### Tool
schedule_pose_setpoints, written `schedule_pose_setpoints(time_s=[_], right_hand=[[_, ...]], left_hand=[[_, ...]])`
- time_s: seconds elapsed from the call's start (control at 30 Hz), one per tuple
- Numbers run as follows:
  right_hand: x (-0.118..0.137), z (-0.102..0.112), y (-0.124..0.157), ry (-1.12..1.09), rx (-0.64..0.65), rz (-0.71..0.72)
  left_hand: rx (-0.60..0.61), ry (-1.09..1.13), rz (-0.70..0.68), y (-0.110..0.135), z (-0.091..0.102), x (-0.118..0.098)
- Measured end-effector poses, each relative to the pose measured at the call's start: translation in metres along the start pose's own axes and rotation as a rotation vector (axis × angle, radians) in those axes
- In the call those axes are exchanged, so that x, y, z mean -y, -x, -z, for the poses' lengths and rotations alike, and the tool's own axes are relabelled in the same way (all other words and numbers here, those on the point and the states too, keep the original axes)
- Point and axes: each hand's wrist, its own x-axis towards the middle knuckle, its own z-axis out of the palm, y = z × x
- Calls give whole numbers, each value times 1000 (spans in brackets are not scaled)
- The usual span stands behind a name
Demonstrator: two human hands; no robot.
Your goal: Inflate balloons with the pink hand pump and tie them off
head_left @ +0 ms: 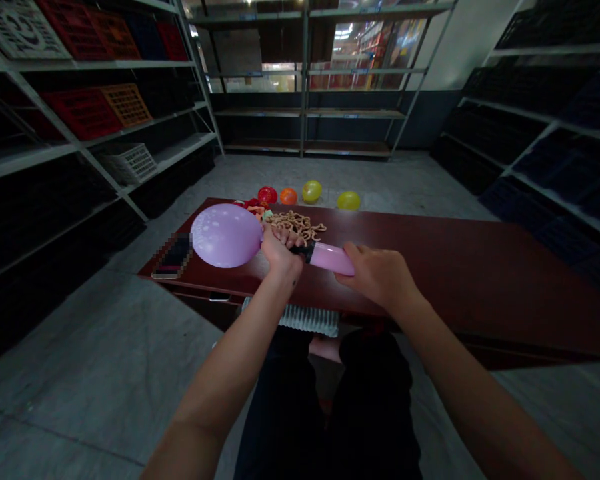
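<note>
A purple inflated balloon (226, 235) with pale dots hangs over the near left part of a dark red table (455, 267). My left hand (280, 253) pinches the balloon's neck where it meets the black nozzle of a pink hand pump (330, 258). My right hand (377, 273) is wrapped around the pump's pink barrel. Just behind my left hand lies a heap of tan rubber bands or strings (297, 225), with a few small uninflated balloons (253, 205) next to it.
A dark phone (173, 257) lies at the table's left edge. Red, orange and two yellow balloons (312, 191) sit on the floor beyond the table. Metal shelves with red, orange and white crates (125, 103) line the left; dark shelving stands right and at the back.
</note>
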Motion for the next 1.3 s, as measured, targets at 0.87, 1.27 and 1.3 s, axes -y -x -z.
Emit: schedule_pose_setpoints(time_s=[0.87, 1.27, 1.3], right_hand=[[-33, -31, 28, -86, -8, -125], [-3, -2, 15, -94, 1, -78], [-2, -3, 16, -98, -3, -83]], left_hand=[[-22, -40, -159, -27, -8, -50], [87, -72, -54, 21, -16, 3], [75, -80, -23, 18, -15, 2]])
